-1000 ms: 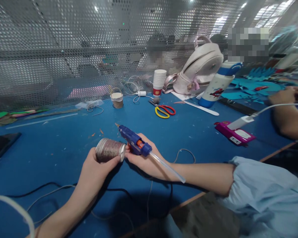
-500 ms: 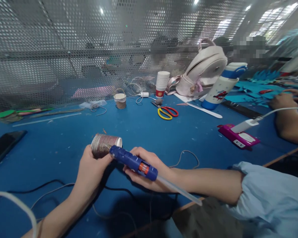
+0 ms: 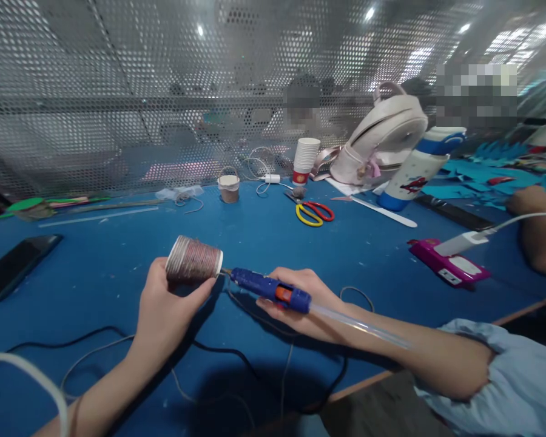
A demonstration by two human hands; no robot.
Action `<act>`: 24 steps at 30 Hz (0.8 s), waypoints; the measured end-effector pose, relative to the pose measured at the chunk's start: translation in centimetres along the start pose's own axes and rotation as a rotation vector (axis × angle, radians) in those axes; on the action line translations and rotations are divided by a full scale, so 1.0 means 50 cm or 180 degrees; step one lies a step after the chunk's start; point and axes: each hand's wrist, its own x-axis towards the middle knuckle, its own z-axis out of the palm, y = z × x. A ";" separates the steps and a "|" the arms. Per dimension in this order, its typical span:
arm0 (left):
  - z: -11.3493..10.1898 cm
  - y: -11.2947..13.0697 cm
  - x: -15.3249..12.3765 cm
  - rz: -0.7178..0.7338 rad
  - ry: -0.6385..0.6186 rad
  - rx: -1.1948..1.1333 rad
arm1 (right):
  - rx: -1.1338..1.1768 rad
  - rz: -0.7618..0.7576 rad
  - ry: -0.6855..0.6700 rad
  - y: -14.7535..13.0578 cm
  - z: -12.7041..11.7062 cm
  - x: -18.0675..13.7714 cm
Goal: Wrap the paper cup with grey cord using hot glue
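My left hand (image 3: 168,303) grips a paper cup (image 3: 193,260) wound with pinkish-brown string, tipped on its side above the blue table. Its white rim faces right. In my right hand (image 3: 304,303) is a blue glue gun (image 3: 259,285), its nozzle beside the cup's rim; whether they touch I cannot tell. A clear glue stick (image 3: 359,321) sticks out of the gun's back end. Most of my right hand's fingers are hidden beneath the gun.
Behind stand a small cup with a handle (image 3: 229,189), scissors (image 3: 316,213), stacked paper cups (image 3: 306,161), a backpack (image 3: 382,139) and a bottle (image 3: 418,173). A phone (image 3: 18,267) lies left, a magenta power strip (image 3: 448,264) right. Cords cross the front; another person's arm (image 3: 541,237) rests far right.
The glue gun has drawn back to the right, from over the cup's side to its rim. The cup has tilted slightly, its rim turning lower. The camera view has shifted a little.
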 end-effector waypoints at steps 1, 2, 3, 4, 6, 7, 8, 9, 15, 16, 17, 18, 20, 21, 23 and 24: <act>0.000 -0.001 0.001 -0.0010 0.0001 0.0035 | -0.0005 -0.0010 -0.0016 0.001 0.001 -0.001; 0.000 -0.001 0.002 -0.0018 0.0002 0.0067 | -0.0013 0.0004 -0.0026 0.002 0.001 -0.002; 0.000 -0.001 0.003 -0.0021 0.0005 0.0094 | -0.0028 0.0037 -0.0026 0.003 0.002 -0.002; 0.000 0.000 0.003 -0.0019 0.0001 0.0111 | -0.0043 0.0065 -0.0028 0.004 0.002 -0.002; 0.002 0.002 0.003 0.0002 -0.0013 0.0111 | -0.0063 0.0084 -0.0056 0.007 0.005 -0.002; 0.002 0.004 0.002 0.0017 -0.0027 0.0102 | -0.0070 0.0071 -0.0054 0.009 0.007 -0.002; 0.003 0.004 0.002 0.0035 -0.0036 0.0089 | -0.0081 0.0050 -0.0047 0.011 0.009 -0.001; 0.004 0.005 0.001 0.0049 -0.0039 0.0075 | -0.0093 0.0027 -0.0038 0.014 0.012 -0.001; 0.004 0.000 0.000 0.0081 -0.0046 0.0084 | -0.0167 -0.0091 -0.0103 0.024 0.020 -0.004; 0.004 -0.001 0.000 0.0084 -0.0055 0.0094 | -0.0158 -0.0150 -0.0154 0.025 0.019 -0.004; 0.004 -0.002 0.000 0.0091 -0.0061 0.0106 | -0.0136 -0.0211 -0.0202 0.025 0.018 -0.004; 0.004 -0.002 -0.001 0.0098 -0.0065 0.0123 | -0.0112 -0.0258 -0.0240 0.025 0.017 -0.004; 0.004 -0.001 0.000 0.0121 -0.0069 0.0153 | -0.0094 -0.0292 -0.0267 0.024 0.013 -0.003; 0.004 -0.001 0.000 0.0142 -0.0070 0.0162 | -0.0108 -0.0284 -0.0266 0.023 0.012 -0.003; 0.004 0.001 0.000 0.0182 -0.0085 0.0164 | -0.0163 -0.0251 -0.0227 0.022 0.009 -0.003; 0.004 0.001 0.000 0.0192 -0.0085 0.0160 | -0.0175 -0.0251 -0.0217 0.021 0.009 -0.003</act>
